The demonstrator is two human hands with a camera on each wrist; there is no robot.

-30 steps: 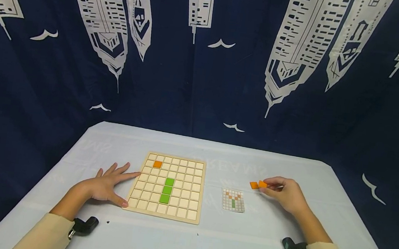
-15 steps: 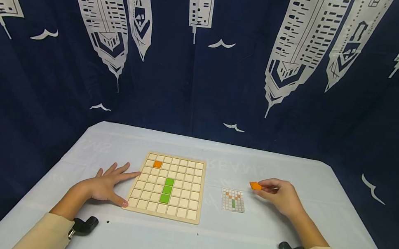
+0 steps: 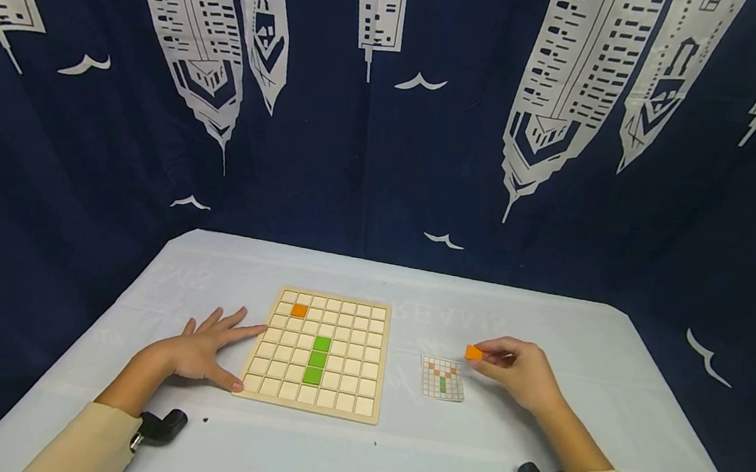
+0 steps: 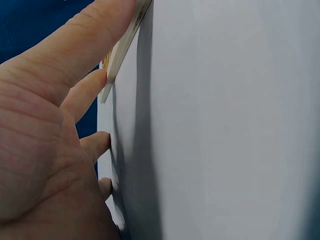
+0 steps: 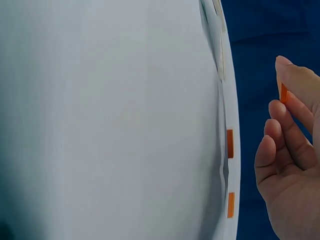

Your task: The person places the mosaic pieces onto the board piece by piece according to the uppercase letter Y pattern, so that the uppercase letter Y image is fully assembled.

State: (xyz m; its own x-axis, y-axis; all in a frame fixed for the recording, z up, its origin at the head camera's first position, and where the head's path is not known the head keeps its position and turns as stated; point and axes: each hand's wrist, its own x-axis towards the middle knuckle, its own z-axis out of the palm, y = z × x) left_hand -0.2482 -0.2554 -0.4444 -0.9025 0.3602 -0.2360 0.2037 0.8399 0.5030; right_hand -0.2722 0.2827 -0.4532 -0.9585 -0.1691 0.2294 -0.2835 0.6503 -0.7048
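Note:
A wooden grid board (image 3: pixel 342 416) lies on the table, with one orange tile (image 3: pixel 299 311) near its upper left and a short column of green tiles (image 3: pixel 317 360) lower down. My left hand (image 3: pixel 194 351) has its fingers spread; thumb and index finger touch the board's left side. In the left wrist view, the fingers lie beside the board's edge (image 4: pixel 120 62). To the right of the board, my right hand (image 3: pixel 519 371) pinches an orange tile (image 3: pixel 474 352) between thumb and finger. That tile (image 5: pixel 283 93) is held clear of the table in the right wrist view.
A small paper card (image 3: pixel 426 390) printed with a coloured grid lies between the board and my right hand. Two more orange tiles, an upper one (image 5: pixel 230 143) and a lower one (image 5: pixel 230 205), rest on the table (image 3: pixel 293 462). A dark blue patterned cloth (image 3: pixel 372 164) hangs behind.
My right hand has pinched an orange tile and moved left with it, towards the card. My left hand and the board stay in place.

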